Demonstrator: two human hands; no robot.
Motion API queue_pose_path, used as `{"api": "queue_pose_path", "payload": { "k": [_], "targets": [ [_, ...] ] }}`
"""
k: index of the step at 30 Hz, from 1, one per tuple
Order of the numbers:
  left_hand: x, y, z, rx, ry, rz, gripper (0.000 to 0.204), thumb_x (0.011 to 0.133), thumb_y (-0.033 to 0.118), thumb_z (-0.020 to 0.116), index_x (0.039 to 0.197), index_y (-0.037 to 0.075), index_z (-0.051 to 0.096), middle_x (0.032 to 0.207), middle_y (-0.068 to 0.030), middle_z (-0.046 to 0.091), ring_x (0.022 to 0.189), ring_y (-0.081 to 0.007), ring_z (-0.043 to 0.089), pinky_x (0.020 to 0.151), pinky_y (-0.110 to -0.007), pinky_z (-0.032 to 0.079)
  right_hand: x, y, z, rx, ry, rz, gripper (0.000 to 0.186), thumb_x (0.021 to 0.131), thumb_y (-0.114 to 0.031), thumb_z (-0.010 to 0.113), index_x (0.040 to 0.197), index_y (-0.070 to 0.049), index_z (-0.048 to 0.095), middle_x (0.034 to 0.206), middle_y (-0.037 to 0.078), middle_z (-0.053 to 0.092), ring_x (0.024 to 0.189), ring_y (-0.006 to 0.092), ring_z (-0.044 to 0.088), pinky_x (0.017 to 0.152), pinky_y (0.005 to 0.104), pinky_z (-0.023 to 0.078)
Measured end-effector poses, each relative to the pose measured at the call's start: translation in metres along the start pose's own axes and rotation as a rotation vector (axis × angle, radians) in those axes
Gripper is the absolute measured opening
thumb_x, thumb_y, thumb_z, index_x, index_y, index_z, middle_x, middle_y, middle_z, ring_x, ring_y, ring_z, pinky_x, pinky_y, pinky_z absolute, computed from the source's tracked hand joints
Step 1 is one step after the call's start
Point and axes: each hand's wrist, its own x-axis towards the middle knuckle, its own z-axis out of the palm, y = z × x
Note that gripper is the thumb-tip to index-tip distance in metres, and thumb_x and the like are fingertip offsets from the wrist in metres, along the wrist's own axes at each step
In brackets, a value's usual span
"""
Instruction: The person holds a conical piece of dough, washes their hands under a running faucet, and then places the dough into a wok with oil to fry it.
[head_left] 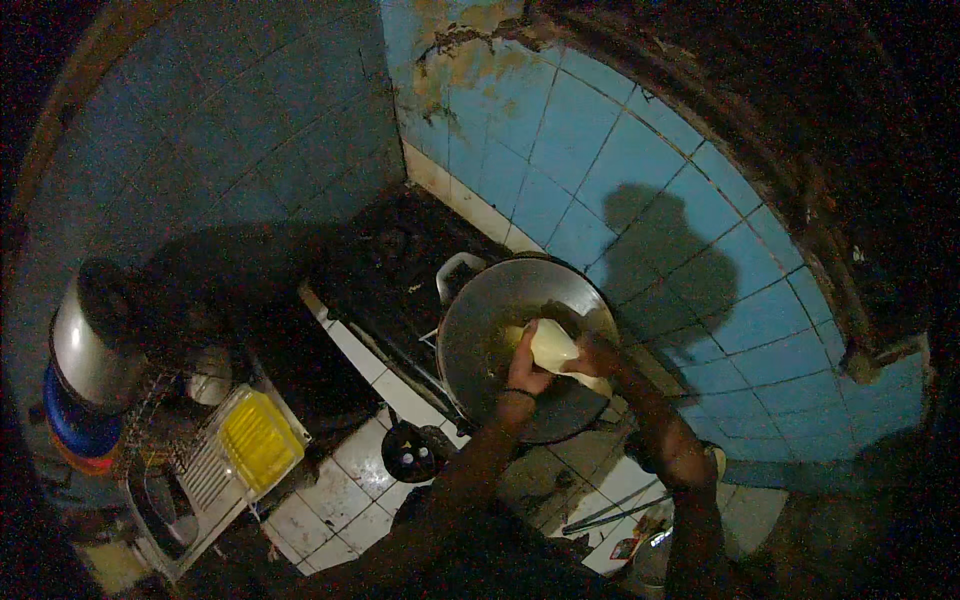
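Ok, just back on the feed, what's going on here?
A person's left hand and right hand hold a pale cream, smooth, bag-like thing between them, above a large, round, grey metal wok. The wok's contents are too dim to make out. Off to the left, a yellow, ribbed, rectangular thing lies on a white slatted drainer.
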Motion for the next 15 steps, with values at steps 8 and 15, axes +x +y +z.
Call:
{"api": "queue_pose_path", "payload": {
  "k": [8,15],
  "targets": [
    [0.024,0.020,0.012,0.135,0.047,-0.128,0.042,0.074,0.034,0.060,0.105,0.007,0.047,0.093,-0.0074,0.054,0.082,-0.0221,0.054,0.071,-0.036,0.046,-0.011,-0.018,-0.001,0.265,0.032,0.129,0.051,0.065,-0.041,0.065,0.092,0.001,0.056,0.079,0.015,0.059,0.074,0.0238,0.057,0.069,0.0329,0.044],
    [0.009,0.031,0.051,0.553,0.076,0.138,0.030,0.072,0.025,0.064,0.091,0.004,0.053,0.083,-0.0053,0.056,0.072,-0.0163,0.056,0.060,-0.029,0.047,-0.006,-0.021,0.019,1.072,0.153,0.105,0.049,0.072,-0.019,0.064,0.112,-0.002,0.041,0.098,0.007,0.053,0.090,0.0168,0.050,0.076,0.0306,0.042]
  ]
}}
